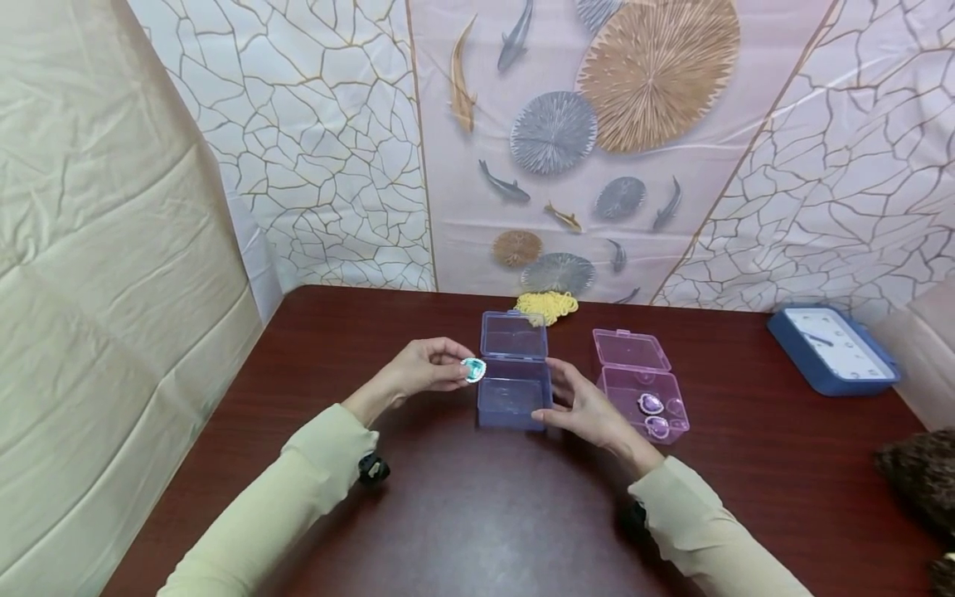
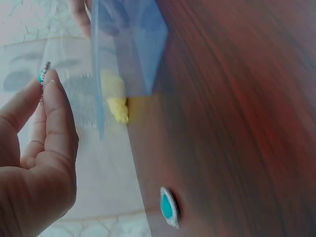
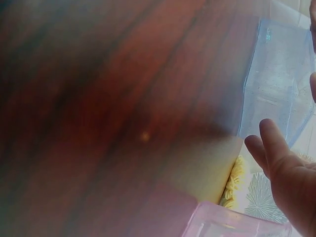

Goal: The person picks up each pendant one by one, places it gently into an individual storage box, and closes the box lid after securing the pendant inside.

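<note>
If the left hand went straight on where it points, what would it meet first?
Probably the blue box, at its left side, though how high the left hand sits is unclear.

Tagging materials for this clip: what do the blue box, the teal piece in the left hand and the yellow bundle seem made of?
Blue box: likely smooth tinted plastic, being see-through.
Teal piece: shiny glass or plastic, unclear which, judging by its glints.
Yellow bundle: probably matte cord or yarn, given its looped strands.
</note>
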The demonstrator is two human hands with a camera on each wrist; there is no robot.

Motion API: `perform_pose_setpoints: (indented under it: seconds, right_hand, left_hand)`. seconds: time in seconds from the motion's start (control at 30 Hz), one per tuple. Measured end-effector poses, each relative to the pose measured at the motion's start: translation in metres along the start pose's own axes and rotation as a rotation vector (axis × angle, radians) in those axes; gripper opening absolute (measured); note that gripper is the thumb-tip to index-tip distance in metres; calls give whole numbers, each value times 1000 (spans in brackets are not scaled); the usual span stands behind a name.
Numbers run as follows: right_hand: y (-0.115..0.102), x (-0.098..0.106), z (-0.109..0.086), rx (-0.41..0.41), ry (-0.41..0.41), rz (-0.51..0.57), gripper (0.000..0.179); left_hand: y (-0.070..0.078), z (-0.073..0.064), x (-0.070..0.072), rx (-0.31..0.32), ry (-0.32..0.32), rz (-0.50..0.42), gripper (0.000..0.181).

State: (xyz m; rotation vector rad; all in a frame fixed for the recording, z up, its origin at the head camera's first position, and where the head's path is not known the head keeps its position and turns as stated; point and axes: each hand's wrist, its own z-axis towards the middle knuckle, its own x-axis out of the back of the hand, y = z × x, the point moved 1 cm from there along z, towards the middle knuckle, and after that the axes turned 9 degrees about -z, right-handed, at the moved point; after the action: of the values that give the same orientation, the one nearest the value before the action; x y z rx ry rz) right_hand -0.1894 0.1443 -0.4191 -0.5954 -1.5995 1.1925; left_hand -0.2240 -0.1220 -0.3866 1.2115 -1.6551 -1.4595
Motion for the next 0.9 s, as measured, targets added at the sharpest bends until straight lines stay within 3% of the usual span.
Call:
perform_pose_setpoints:
  seconds: [0.27, 0.9]
  right_hand:
    - [-1, -1, -1, -11, -5, 7, 81]
    - [-1, 1, 0, 9, -9, -22, 80]
  left_hand:
    - [2, 20, -24, 37, -45, 29, 26]
    - [4, 38, -44, 107, -113, 66, 25]
